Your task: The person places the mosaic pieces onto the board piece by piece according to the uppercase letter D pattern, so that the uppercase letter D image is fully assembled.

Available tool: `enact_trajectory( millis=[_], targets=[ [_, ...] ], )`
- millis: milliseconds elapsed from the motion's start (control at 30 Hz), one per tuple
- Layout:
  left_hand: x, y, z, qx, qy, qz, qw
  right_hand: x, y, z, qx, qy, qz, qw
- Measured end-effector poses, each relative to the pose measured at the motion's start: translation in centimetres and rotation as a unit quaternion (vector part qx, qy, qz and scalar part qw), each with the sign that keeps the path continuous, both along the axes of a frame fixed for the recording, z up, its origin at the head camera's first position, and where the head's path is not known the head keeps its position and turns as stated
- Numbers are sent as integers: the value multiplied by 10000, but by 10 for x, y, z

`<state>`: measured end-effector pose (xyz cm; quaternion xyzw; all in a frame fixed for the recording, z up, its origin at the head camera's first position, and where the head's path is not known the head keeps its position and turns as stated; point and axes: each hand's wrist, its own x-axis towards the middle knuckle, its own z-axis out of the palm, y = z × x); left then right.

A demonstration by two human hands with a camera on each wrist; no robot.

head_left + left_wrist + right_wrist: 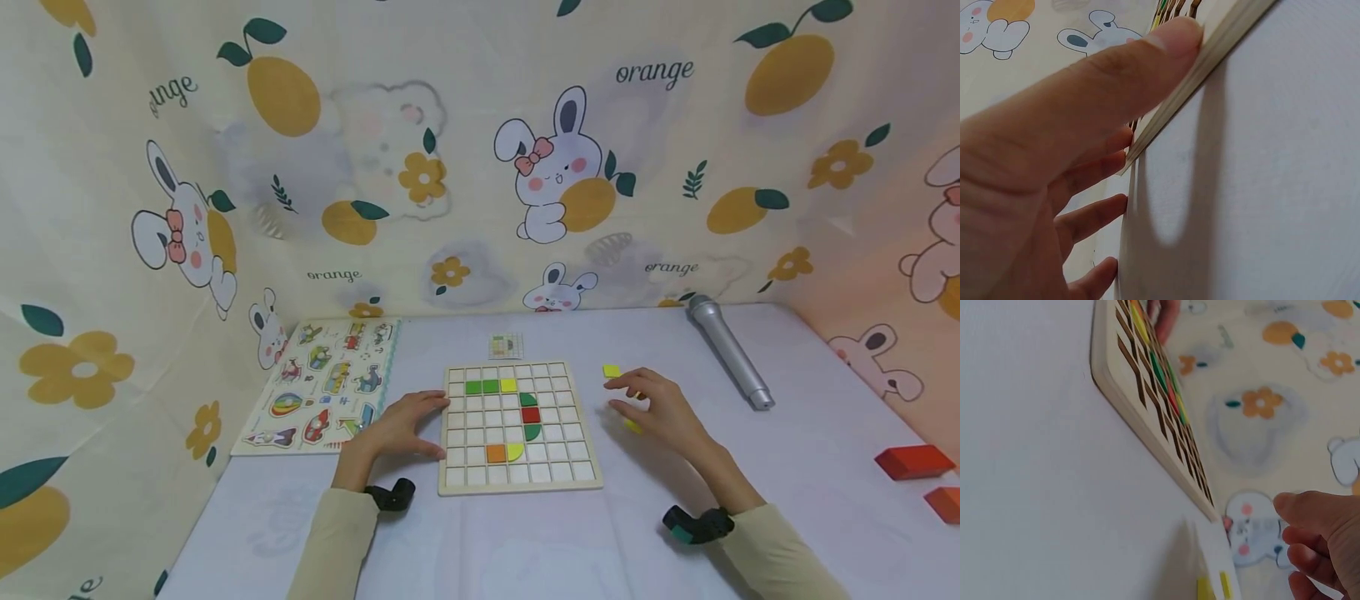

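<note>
A wooden grid board (pixel 465 481) lies flat on the table, with green, yellow, red and orange pieces set in some of its cells. Against its left edge rests my left hand (pixel 401 429), fingers spread and thumb touching the rim, as the left wrist view also shows. To the right of the board hovers my right hand (pixel 663 412), fingers slightly bent, with nothing visible between thumb and fingertips. Close to it on the table are a yellow square piece (pixel 611 370) and another yellow piece (pixel 632 426), partly hidden under the hand.
Behind the board lies a small pattern card (pixel 506 346). A picture puzzle board (pixel 303 392) is at the left and a grey microphone (pixel 729 354) at the back right. Red blocks (pixel 913 462) sit at the right edge. A printed cloth hangs around the table's back and sides.
</note>
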<state>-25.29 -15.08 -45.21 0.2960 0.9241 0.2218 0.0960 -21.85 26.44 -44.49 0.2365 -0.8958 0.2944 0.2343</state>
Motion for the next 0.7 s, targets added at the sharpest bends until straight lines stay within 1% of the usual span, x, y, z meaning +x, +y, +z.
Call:
enact_trajectory(
  millis=[133, 267, 367, 500, 600, 700],
  targets=[
    [0, 0, 0, -11, -68, 93, 9999, 2, 13, 0, 79, -34, -194, 9998],
    [1, 2, 0, -45, -144, 190, 9997, 5, 27, 0, 226, -171, -371, 9989],
    [3, 3, 1, -53, -191, 238, 9995, 7, 38, -1, 313, -537, -473, 9969],
    [3, 4, 1, -80, -191, 226, 9995, 9, 50, 1, 397, -1234, -559, 9900],
    [2, 3, 1, -99, -141, 203, 9996, 8, 58, 1, 434, -1591, -457, 9853],
    [1, 3, 1, -95, -140, 212, 9996, 6, 64, -1, 490, -1844, -381, 9809]
  ],
)
